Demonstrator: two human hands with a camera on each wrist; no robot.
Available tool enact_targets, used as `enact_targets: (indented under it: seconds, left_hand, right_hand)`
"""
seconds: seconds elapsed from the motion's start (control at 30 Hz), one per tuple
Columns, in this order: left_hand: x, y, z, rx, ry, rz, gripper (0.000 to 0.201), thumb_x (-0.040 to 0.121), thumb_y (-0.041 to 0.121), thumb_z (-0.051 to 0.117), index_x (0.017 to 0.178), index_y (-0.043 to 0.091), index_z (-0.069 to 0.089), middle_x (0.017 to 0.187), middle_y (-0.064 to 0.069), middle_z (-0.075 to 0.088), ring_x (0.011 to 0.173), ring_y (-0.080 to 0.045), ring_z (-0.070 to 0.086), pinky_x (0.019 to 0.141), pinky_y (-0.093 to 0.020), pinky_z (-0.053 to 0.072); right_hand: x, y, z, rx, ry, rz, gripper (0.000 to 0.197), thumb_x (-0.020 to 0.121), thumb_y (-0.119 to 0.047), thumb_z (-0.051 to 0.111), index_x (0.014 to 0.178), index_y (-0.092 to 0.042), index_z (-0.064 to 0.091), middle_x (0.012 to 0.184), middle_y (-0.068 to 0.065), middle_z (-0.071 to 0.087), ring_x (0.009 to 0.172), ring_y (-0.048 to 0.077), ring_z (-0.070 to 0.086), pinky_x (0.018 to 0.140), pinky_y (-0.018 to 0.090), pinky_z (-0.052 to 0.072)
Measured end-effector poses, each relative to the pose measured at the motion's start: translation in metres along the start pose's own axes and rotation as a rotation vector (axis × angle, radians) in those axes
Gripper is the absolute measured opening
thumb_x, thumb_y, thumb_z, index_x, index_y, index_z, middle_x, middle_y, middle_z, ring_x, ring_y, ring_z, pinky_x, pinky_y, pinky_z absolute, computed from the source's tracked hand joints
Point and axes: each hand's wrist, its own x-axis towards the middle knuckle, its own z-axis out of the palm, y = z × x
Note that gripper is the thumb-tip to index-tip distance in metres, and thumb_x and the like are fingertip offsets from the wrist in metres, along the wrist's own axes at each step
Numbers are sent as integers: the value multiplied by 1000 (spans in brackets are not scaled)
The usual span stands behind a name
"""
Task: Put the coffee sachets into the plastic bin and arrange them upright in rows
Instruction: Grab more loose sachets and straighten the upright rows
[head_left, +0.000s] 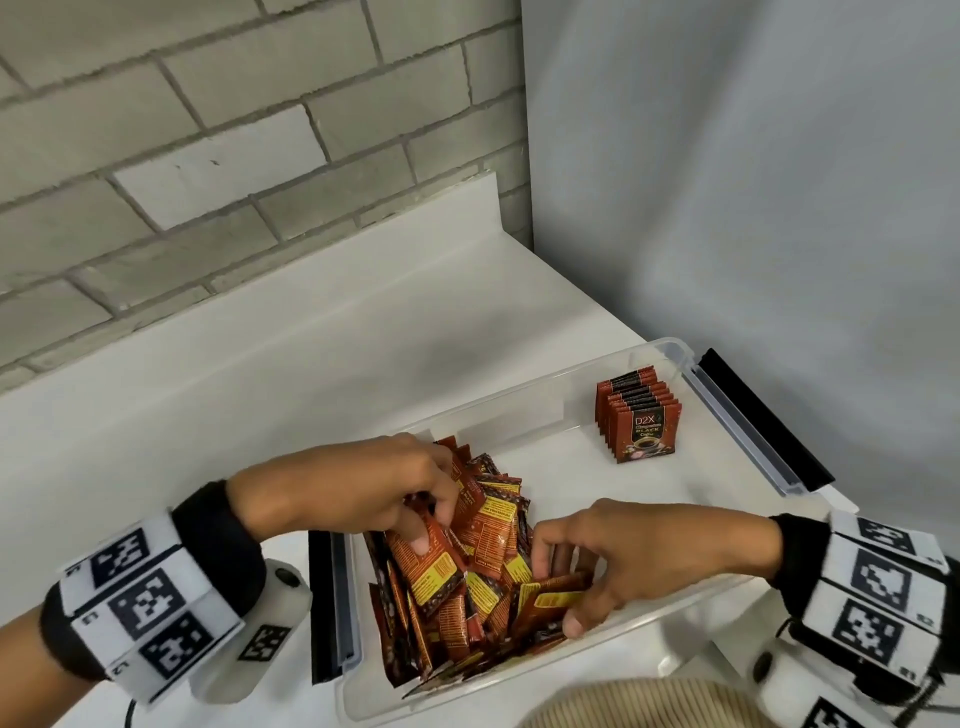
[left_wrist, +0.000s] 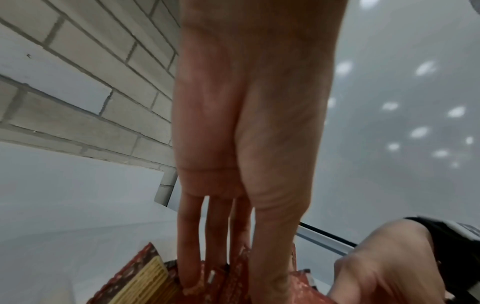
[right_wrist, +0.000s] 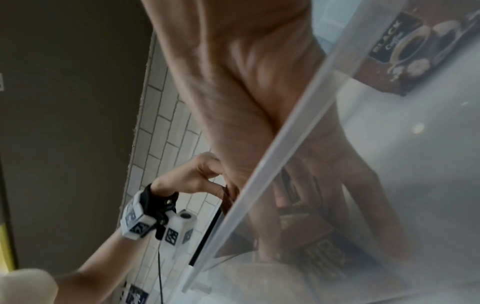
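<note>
A clear plastic bin (head_left: 545, 395) lies on the white counter. Its left half holds a loose pile of red and yellow coffee sachets (head_left: 483, 587). A short row of upright sachets (head_left: 636, 421) stands at the far right end. My left hand (head_left: 434, 525) reaches into the top of the pile and pinches sachets between thumb and fingers. In the left wrist view its fingertips (left_wrist: 187, 283) dig among the sachets (left_wrist: 145, 281). My right hand (head_left: 558, 592) curls round several sachets at the pile's right side, thumb near the front wall. Through the bin wall (right_wrist: 285, 160) its fingers (right_wrist: 267, 226) show blurred.
Black lid latches sit at the bin's left end (head_left: 332, 597) and right end (head_left: 763, 421). A brick wall rises behind the counter (head_left: 260, 364), a grey wall to the right. The bin floor (head_left: 561, 483) between pile and upright row is bare. A cream knit garment (head_left: 649, 701) shows at the bottom edge.
</note>
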Motion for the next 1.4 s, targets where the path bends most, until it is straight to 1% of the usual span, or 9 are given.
enact_targets:
  seconds: [0.23,0.47,0.57,0.63,0.77,0.87,1.07,1.17,1.4]
  left_hand:
    - [-11,9,-37,-335,118,58,10,82,28,73,90,31,67,93,22,63,91,-4,62,77,-23,52]
    - [10,26,-45,-704,202,117,15,81,15,69,95,13,64,96,1,73,91,-17,70,78,-28,54]
    - [31,33,-38,-713,250,104,18,82,23,68,98,16,64,103,2,71,96,-18,68,85,-31,54]
    - [43,37,-34,-734,287,93,24,81,27,68,101,13,63,105,0,70,95,-17,68,81,-28,53]
    - [64,44,-29,-772,332,70,34,78,27,71,107,15,60,108,-7,67,100,-20,67,90,-39,54]
    - [75,52,-28,-803,344,74,45,80,19,73,119,19,51,103,-4,62,94,-20,67,76,-33,57]
    - [72,58,-33,-770,646,-11,64,73,59,55,128,29,42,120,8,52,106,-9,60,83,-21,50]
    - [66,52,-28,-964,778,-45,68,74,74,42,129,34,39,128,10,51,107,-2,59,95,-29,49]
    - [78,81,0,-1486,425,-154,97,53,77,51,137,31,34,134,-8,49,115,-28,57,90,-51,53]
  right_hand:
    - [-2,8,-7,-64,179,-102,16,91,-22,62,105,-28,56,96,-12,64,90,10,64,81,33,55]
    - [-21,19,-21,439,613,-119,11,96,-16,52,107,-19,51,106,3,66,97,13,66,80,37,58]
    - [-25,15,-18,841,621,-140,19,100,-16,41,115,-7,47,111,8,65,94,13,66,73,29,57]
    - [-27,13,-18,1045,633,-139,25,100,-23,39,117,-6,47,114,15,64,96,14,66,79,34,58]
    - [-35,17,-14,1052,628,-187,55,82,-58,50,127,-27,49,118,-1,68,107,16,66,89,39,55]
    - [-35,23,-10,1031,720,-168,54,79,-32,66,129,-20,48,115,2,69,104,18,67,81,30,57]
    - [-41,29,-19,1222,934,-232,38,81,-18,62,118,-13,56,100,4,73,91,18,71,72,29,59]
    - [-42,30,-25,1320,1098,-257,22,88,-14,58,110,-14,58,93,2,73,79,13,72,65,29,60]
    - [-33,23,-26,1345,1101,-284,28,91,-12,57,119,-13,54,98,1,73,87,14,72,72,29,60]
